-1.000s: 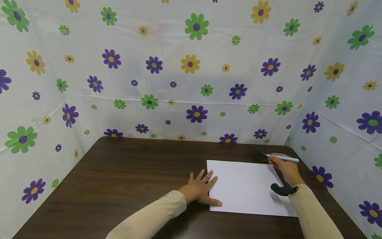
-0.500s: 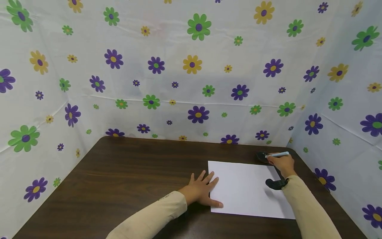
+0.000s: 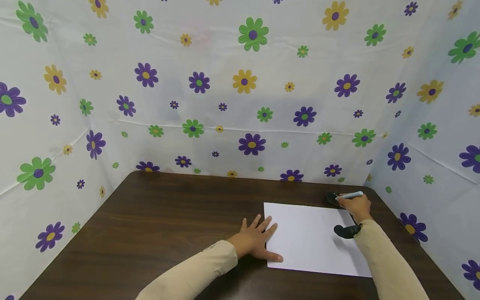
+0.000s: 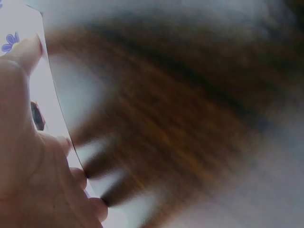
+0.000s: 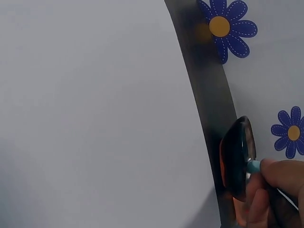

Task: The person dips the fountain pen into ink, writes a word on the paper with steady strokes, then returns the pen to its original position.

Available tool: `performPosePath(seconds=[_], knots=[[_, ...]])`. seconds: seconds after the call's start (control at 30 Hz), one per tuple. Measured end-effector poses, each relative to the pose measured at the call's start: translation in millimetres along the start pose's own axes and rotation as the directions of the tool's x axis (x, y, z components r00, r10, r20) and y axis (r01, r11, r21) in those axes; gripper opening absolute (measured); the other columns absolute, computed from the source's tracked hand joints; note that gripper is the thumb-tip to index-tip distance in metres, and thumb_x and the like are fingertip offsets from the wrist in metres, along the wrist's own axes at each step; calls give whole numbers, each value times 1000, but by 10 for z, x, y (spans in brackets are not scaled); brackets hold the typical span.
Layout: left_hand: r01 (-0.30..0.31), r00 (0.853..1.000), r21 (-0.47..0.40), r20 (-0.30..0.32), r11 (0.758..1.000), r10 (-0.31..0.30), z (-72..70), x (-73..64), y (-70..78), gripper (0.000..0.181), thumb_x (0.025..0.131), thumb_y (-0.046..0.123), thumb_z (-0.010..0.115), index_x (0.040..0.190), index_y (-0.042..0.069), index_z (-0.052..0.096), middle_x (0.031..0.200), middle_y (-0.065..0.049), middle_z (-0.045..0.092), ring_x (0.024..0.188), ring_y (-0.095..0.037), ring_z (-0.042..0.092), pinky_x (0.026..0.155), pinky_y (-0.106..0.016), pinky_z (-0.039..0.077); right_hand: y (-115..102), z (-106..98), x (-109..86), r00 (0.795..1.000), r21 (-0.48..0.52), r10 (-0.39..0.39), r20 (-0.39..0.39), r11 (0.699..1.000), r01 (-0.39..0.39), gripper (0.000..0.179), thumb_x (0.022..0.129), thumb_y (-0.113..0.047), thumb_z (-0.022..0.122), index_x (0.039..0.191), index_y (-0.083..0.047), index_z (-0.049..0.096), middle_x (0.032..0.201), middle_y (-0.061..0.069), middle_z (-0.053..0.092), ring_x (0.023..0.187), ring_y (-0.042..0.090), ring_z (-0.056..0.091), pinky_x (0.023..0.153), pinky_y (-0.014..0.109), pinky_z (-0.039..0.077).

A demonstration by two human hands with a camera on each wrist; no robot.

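A white sheet of paper [image 3: 311,237] lies on the dark wooden table. My left hand [image 3: 256,239] rests spread on its left edge, fingers apart and thumb near the front corner. Beyond the sheet's far right corner, my right hand [image 3: 358,206] pinches a light blue marker [image 3: 352,194]. The marker's tip overlaps a black glossy oval [image 3: 331,198] shaped like a spoon's bowl. In the right wrist view this dark bowl [image 5: 233,161] stands beside the paper's edge, with the fingers [image 5: 280,175] right at it. The right palm hides part of it.
The brown table [image 3: 180,212] stretches away to the left of the paper. White flowered cloth [image 3: 210,100] hangs behind the table and along both sides. A black band with a rounded end [image 3: 346,231] sits on the right wrist, over the sheet.
My right hand has shifted slightly left, and the marker's tip has come further over the black bowl. The left hand stays on the paper. The head view has shifted a little.
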State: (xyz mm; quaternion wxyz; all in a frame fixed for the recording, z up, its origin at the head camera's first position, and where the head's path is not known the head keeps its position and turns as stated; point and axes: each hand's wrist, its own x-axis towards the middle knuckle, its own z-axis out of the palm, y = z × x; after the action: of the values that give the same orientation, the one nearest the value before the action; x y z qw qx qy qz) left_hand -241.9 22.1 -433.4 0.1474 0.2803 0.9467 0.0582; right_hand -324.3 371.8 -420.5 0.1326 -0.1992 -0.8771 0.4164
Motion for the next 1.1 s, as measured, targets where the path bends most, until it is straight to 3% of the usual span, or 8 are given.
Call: performPosePath(seconds=[0.27, 0.57, 0.83, 0.93, 1.1], knots=[[-11, 1000, -10, -4, 1000, 11, -63, -49, 0, 96, 77, 77, 53, 154, 32, 18, 162, 6, 8, 148, -26, 5, 112, -63, 7, -17, 4, 2, 999, -36, 37, -27, 999, -38, 36, 83, -12, 71, 108, 13, 66, 76, 16, 72, 79, 34, 70, 96, 61, 38], [-14, 1000, -11, -7, 1000, 14, -80, -64, 9, 96, 77, 77, 54, 154, 32, 19, 162, 6, 8, 148, -27, 6, 112, -63, 8, -11, -1, -4, 1000, -35, -14, 7, 999, 14, 33, 84, -11, 71, 107, 12, 67, 73, 12, 72, 63, 17, 68, 91, 58, 40], [-7, 1000, -12, 2, 1000, 7, -100, -83, 31, 94, 78, 76, 54, 154, 33, 18, 162, 7, 7, 148, -26, 5, 112, -63, 8, -10, 19, -8, 1000, 9, 16, 11, 1000, -16, 33, 85, -12, 70, 110, 10, 66, 76, 12, 72, 71, 22, 69, 86, 55, 45], [-11, 1000, -16, 2, 1000, 11, -86, -76, 22, 95, 78, 76, 54, 154, 32, 18, 162, 6, 7, 148, -26, 5, 112, -63, 7, 1, 27, -3, 1000, -4, 19, -11, 1000, -19, 33, 84, -12, 70, 109, 10, 66, 74, 12, 72, 72, 26, 70, 87, 56, 43], [-11, 1000, -21, -4, 1000, 11, -69, -61, 9, 96, 77, 77, 54, 154, 32, 19, 162, 6, 8, 148, -26, 6, 112, -63, 7, -5, 29, 10, 999, -67, 38, -38, 997, -40, 36, 83, -14, 70, 107, 12, 66, 75, 15, 72, 96, 45, 63, 89, 58, 39]])
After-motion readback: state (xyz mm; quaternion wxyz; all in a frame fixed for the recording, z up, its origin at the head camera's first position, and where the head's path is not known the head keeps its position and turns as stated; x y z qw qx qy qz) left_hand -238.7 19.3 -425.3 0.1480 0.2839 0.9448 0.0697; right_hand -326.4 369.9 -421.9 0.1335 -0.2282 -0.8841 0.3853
